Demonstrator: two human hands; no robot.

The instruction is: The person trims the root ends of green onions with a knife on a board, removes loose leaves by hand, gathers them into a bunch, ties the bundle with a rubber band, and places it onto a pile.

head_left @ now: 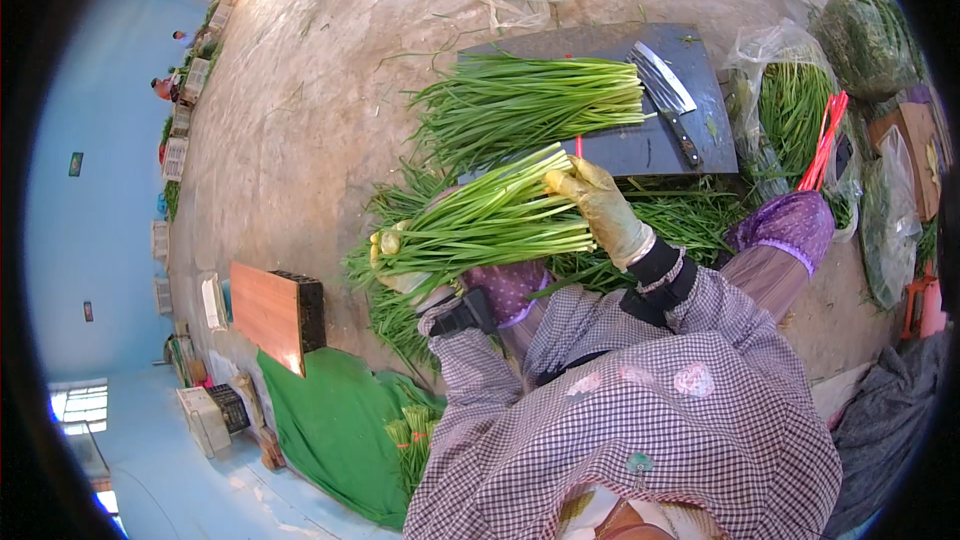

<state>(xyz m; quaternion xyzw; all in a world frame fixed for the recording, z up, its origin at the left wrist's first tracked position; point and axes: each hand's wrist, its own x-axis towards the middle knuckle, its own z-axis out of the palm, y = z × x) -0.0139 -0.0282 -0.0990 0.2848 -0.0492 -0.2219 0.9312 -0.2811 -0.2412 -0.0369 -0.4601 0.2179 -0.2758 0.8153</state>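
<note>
A loose bunch of garlic chives (490,215) lies across both my gloved hands above my lap, pale stem ends to the right and green leaves to the left. My left hand (392,258) is wrapped round the leafy part, its fingers partly hidden by the leaves. At the stem ends my right hand (606,210) is closed, thumb and fingers against the stalks. Just beyond, a larger pile of chives (530,105) rests on a dark board (655,145), with a red tie strip (579,146) showing beside it. A cleaver (668,90) with a black handle lies right of that pile.
More loose chives (690,225) lie below the board and around my knees. To the right stand a plastic bag of chives (795,105) and red strips (826,140) by my knee. On the left are a brown panel on a crate (268,310) and a green cloth (320,430).
</note>
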